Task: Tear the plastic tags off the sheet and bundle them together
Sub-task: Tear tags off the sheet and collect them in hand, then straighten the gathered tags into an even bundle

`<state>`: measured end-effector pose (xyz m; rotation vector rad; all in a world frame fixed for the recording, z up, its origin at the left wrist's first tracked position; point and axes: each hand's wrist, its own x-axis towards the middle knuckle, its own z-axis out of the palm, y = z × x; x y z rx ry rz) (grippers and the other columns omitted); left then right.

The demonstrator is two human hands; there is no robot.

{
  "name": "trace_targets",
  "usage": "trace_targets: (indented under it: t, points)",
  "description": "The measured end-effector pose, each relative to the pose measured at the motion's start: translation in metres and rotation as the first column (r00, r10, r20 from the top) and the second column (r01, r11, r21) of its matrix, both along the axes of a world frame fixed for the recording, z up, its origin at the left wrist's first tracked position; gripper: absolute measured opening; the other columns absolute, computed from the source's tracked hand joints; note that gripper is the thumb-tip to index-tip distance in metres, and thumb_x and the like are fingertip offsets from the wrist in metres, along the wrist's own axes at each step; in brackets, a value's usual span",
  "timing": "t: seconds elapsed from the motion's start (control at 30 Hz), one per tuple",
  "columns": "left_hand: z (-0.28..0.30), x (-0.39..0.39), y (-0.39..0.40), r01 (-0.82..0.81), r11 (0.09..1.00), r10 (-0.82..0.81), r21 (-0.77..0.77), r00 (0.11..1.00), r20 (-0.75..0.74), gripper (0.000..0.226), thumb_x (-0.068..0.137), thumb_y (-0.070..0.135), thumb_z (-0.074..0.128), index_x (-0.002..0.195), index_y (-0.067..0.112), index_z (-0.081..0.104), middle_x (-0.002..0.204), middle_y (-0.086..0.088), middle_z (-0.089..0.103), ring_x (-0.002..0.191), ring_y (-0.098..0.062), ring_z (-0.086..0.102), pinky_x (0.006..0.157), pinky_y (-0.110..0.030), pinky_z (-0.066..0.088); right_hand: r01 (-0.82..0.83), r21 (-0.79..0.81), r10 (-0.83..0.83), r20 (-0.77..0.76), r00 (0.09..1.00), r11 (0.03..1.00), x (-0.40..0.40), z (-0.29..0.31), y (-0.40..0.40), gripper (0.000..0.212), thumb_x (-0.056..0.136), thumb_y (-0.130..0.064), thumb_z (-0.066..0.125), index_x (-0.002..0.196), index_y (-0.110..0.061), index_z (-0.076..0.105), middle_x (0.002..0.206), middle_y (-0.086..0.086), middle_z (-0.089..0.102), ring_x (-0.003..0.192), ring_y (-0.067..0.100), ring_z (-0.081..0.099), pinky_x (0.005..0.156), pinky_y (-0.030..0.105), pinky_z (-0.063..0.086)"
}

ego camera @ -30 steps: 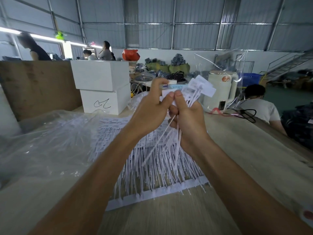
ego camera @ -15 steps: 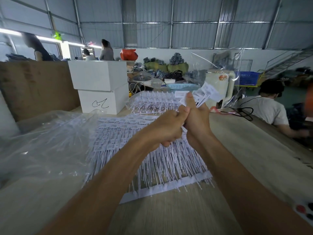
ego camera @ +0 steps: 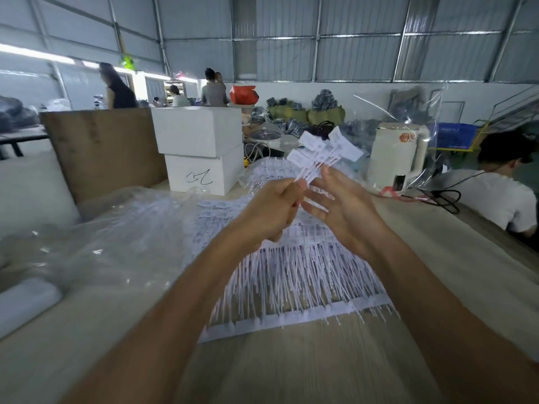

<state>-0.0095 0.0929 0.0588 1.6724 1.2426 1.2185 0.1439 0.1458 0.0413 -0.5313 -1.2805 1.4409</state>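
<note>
Big shed, corrugated grey metal wall (ego camera: 350, 39) and roof on steel framing. Strip lights (ego camera: 35, 53) glow along the left. Long pale wooden table (ego camera: 320, 368) runs forward, clear plastic sheeting (ego camera: 102, 237) heaped on its left. Brown board (ego camera: 102, 150) stands upright behind it, two white boxes (ego camera: 201, 150) stacked just beside, lower one scribbled in black. White appliance (ego camera: 396, 156) further right, black cable (ego camera: 443, 199) near it. Seated person in white shirt (ego camera: 495, 199) at right edge. Several people stand at the back near a red bag (ego camera: 243, 94) and green sacks (ego camera: 306, 113). Blue crate (ego camera: 455, 135) and staircase (ego camera: 516, 109) far right.
</note>
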Motion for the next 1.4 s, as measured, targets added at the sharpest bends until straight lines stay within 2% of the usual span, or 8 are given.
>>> trace_targets:
  t: [0.17, 0.33, 0.57, 0.63, 0.73, 1.07, 1.2, 1.4]
  points:
    - [-0.014, -0.065, -0.036, -0.212, 0.973, 0.216, 0.09, 0.975, -0.043, 0.047, 0.106, 0.047, 0.041, 0.062, 0.03, 0.043, 0.049, 0.012, 0.032, 0.039, -0.006, 0.023, 0.038, -0.019, 0.02, -0.058, 0.234, -0.041, 0.397, 0.917, 0.97, -0.063, -0.028, -0.032, 0.029, 0.105, -0.031, 0.052, 0.121, -0.012, 0.067, 0.096, 0.004, 0.073, 0.086, 0.018, 0.073, 0.08, 0.03, 0.059]
    - [-0.03, -0.132, -0.07, -0.475, 0.876, 0.477, 0.085, 0.879, 0.001, 0.047, 0.104, 0.051, 0.042, 0.064, 0.026, 0.042, 0.053, 0.005, 0.036, 0.042, -0.008, 0.029, 0.042, -0.02, 0.018, -0.245, 0.675, -0.345, 0.613, 0.71, 0.696, -0.134, -0.038, -0.063, 0.016, 0.101, -0.018, 0.061, 0.108, -0.009, 0.073, 0.101, 0.005, 0.07, 0.092, 0.018, 0.065, 0.085, 0.035, 0.053]
    - [-0.014, -0.193, -0.11, -0.672, 0.722, 0.674, 0.164, 0.737, 0.048, 0.048, 0.106, 0.042, 0.044, 0.064, 0.02, 0.051, 0.044, 0.011, 0.04, 0.038, -0.005, 0.033, 0.041, -0.025, 0.026, -0.458, 0.635, -0.472, 0.771, 0.428, 0.622, -0.243, -0.033, -0.08, 0.074, 0.091, -0.062, 0.061, 0.15, -0.024, 0.039, 0.148, 0.009, 0.045, 0.132, 0.035, 0.041, 0.1, 0.055, 0.043]
    - [-0.011, -0.207, -0.117, -0.692, 0.699, 0.702, 0.179, 0.712, 0.009, 0.047, 0.105, 0.046, 0.042, 0.067, 0.02, 0.049, 0.043, 0.01, 0.038, 0.039, -0.007, 0.031, 0.042, -0.025, 0.024, -0.505, 0.666, -0.574, 0.74, 0.351, 0.549, -0.257, -0.034, -0.076, 0.056, 0.094, -0.056, 0.06, 0.14, -0.025, 0.05, 0.139, 0.007, 0.053, 0.126, 0.032, 0.048, 0.095, 0.047, 0.045]
    - [-0.015, -0.221, -0.126, -0.668, 0.718, 0.685, 0.195, 0.728, -0.029, 0.047, 0.105, 0.049, 0.042, 0.065, 0.024, 0.05, 0.044, 0.011, 0.037, 0.038, -0.004, 0.03, 0.037, -0.022, 0.024, -0.408, 0.764, -0.65, 0.642, 0.407, 0.5, -0.264, -0.028, -0.062, 0.018, 0.1, -0.032, 0.057, 0.105, -0.02, 0.069, 0.109, 0.008, 0.068, 0.101, 0.034, 0.064, 0.076, 0.037, 0.047]
    - [-0.062, -0.272, -0.173, -0.679, 0.73, 0.672, -0.077, 0.734, -0.097, 0.05, 0.098, 0.06, 0.049, 0.066, 0.023, 0.054, 0.055, 0.003, 0.042, 0.044, -0.01, 0.032, 0.04, -0.017, 0.022, -0.097, 0.645, -0.487, 0.659, 0.574, 0.758, -0.262, 0.005, -0.035, 0.014, 0.102, -0.022, 0.04, 0.094, -0.016, 0.048, 0.098, 0.012, 0.066, 0.091, 0.037, 0.06, 0.082, 0.048, 0.051]
    - [-0.079, -0.279, -0.198, -0.524, 0.766, 0.46, -0.372, 0.851, -0.252, 0.049, 0.098, 0.061, 0.047, 0.065, 0.026, 0.049, 0.057, -0.001, 0.037, 0.05, -0.015, 0.022, 0.047, -0.02, 0.018, -0.084, 0.596, -0.445, 0.679, 0.584, 0.798, -0.26, 0.017, -0.025, 0.014, 0.102, -0.021, 0.039, 0.096, -0.015, 0.051, 0.096, 0.011, 0.067, 0.088, 0.035, 0.065, 0.082, 0.051, 0.055]
    - [-0.073, -0.267, -0.124, -0.557, 0.717, 0.536, -0.419, 0.825, -0.18, 0.041, 0.107, 0.042, 0.038, 0.075, 0.019, 0.048, 0.048, 0.002, 0.034, 0.039, -0.011, 0.024, 0.04, -0.014, 0.016, -0.252, 0.688, -0.471, 0.674, 0.569, 0.681, -0.253, 0.018, -0.033, 0.013, 0.104, -0.019, 0.039, 0.093, -0.018, 0.046, 0.088, 0.009, 0.065, 0.079, 0.035, 0.064, 0.073, 0.054, 0.055]
